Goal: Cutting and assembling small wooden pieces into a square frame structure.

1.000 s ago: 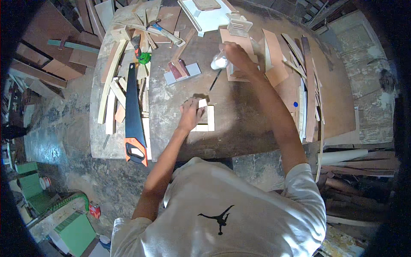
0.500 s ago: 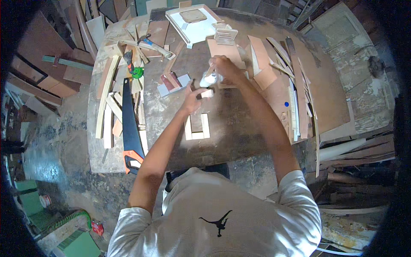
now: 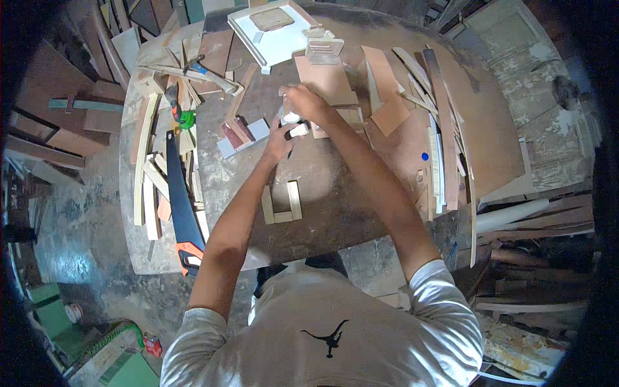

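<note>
Near the middle of the table, my left hand (image 3: pixel 278 145) is closed on a small pale wood block (image 3: pixel 299 130), which sticks out past its fingertips. Just beyond it, my right hand (image 3: pixel 305 103) has its fingers pinched around a thin wooden stick (image 3: pixel 286 104). The stick points down at a small white container (image 3: pixel 291 119), partly hidden between the two hands; its contents do not show clearly. Nearer to me lies a U-shaped frame of three pale wood strips (image 3: pixel 282 217), its open side facing away. Left of my hands sits a grey board (image 3: pixel 259 129) with reddish-brown wood pieces (image 3: pixel 238 131) on it.
A handsaw (image 3: pixel 175 187) with an orange-and-black handle lies on the left among wood strips (image 3: pixel 147 174). Beyond it are a green tape roll (image 3: pixel 187 119) and a hammer (image 3: pixel 200 64). A white tray (image 3: pixel 264 40) stands at the far side. Brown panels (image 3: pixel 389 116) and long strips lie right.
The whole view has shifted. Both hands have moved away from the U-shaped frame, and my right hand has come closer to my left. The wood block stays in my left hand.
</note>
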{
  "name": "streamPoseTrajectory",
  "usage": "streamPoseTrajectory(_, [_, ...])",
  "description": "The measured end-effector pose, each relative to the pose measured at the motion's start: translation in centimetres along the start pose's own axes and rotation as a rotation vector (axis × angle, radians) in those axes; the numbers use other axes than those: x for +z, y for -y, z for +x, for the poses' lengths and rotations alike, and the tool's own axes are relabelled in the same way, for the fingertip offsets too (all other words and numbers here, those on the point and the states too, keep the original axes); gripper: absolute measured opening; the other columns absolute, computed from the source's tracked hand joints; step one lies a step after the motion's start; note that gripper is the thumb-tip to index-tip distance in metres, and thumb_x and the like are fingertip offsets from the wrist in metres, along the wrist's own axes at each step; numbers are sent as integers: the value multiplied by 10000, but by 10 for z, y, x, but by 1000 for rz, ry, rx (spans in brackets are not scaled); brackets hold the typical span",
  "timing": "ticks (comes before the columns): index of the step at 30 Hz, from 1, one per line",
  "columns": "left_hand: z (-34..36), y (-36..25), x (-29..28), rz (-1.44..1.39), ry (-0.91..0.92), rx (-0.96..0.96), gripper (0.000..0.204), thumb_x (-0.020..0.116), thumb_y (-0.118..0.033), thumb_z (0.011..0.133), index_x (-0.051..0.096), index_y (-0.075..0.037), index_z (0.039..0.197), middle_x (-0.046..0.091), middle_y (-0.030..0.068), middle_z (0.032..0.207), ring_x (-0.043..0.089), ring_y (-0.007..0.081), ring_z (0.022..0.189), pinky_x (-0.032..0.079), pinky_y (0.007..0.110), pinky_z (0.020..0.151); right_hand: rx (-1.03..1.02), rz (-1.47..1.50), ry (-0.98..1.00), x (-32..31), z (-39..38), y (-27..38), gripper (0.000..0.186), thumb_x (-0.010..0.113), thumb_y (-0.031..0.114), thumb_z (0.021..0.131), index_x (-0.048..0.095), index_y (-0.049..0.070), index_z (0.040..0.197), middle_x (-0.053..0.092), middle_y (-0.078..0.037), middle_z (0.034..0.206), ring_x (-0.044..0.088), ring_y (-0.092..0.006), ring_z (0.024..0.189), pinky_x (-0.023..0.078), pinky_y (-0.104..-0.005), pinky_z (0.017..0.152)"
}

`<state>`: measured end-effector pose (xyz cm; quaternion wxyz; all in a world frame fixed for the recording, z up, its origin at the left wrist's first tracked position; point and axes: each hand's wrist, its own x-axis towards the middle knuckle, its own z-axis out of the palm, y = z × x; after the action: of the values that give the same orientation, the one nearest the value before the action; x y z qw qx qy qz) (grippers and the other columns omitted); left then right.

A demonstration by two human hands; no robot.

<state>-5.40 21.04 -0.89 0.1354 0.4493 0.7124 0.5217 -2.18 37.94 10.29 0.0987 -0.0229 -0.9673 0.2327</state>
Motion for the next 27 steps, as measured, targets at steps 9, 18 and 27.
streamPoseTrajectory(9, [-54, -4, -59, 441, 86, -51, 471, 811, -318, 814, 716, -161, 1248, 555, 156, 1364, 482, 364, 1259, 360, 482, 1072, -53, 72, -386, -27, -108, 45, 373, 681, 181, 951, 636, 56, 1300, 650, -196, 1179, 670, -379, 1030, 545, -462, 896])
streamPoseTrajectory(18, [-131, -44, -75, 158, 304, -169, 471, 781, -190, 833, 639, -79, 1268, 615, 152, 1205, 572, 380, 1188, 435, 492, 1027, 539, 450, -87, 103, -247, 113, 568, 798, 269, 901, 586, 30, 1370, 642, -149, 1121, 678, -192, 785, 564, -341, 674])
streamPoseTrajectory(27, [-149, -47, -53, 259, 266, -108, 462, 781, -159, 828, 630, -94, 1260, 597, 136, 1206, 560, 362, 1186, 413, 468, 1020, 598, 323, -233, 132, -243, 149, 694, 789, 210, 857, 461, 33, 1442, 529, -255, 1212, 571, -488, 1147, 525, -533, 954])
